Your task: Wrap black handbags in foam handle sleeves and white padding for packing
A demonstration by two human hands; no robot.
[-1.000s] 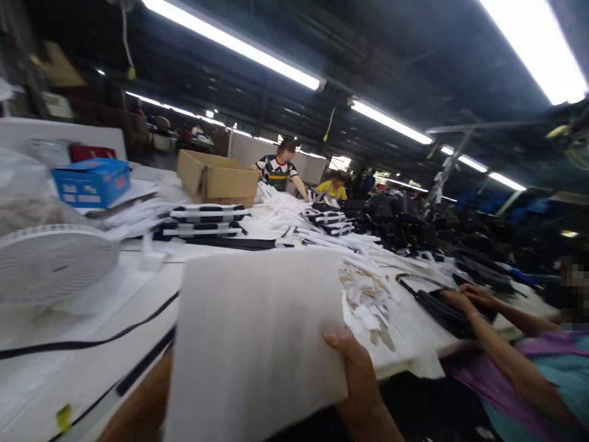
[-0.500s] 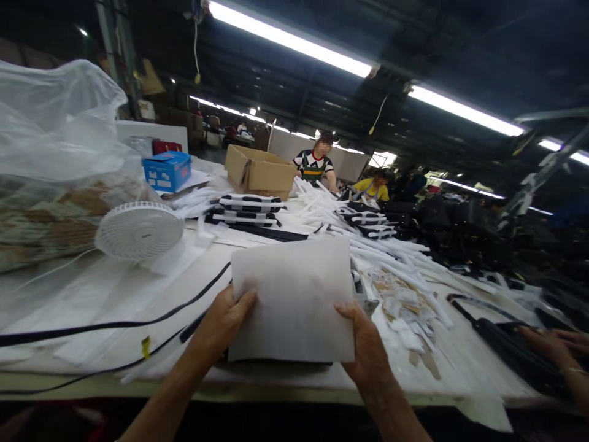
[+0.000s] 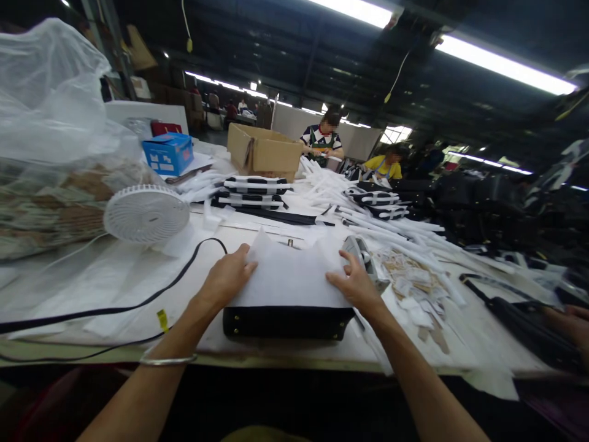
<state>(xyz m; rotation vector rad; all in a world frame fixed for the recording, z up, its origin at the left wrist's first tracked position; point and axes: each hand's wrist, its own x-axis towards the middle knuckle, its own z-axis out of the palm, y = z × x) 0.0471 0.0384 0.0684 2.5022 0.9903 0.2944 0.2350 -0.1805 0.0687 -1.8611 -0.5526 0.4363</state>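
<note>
Left hand (image 3: 225, 277), right hand (image 3: 354, 285), both open flat on foam sheet (image 3: 288, 270), now lowered into black bag (image 3: 288, 322)

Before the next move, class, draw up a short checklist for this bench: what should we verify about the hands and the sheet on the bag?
1. Left hand pressing on the white sheet: ok.
2. Right hand pressing on the sheet: ok.
3. Sheet's top edge lying flat: not ok, it rises in peaks.
4. Sheet seated behind the black bag's front edge: cannot tell, the bag hides it.
5. Right hand clear of the grey metal tool: cannot tell.
</note>
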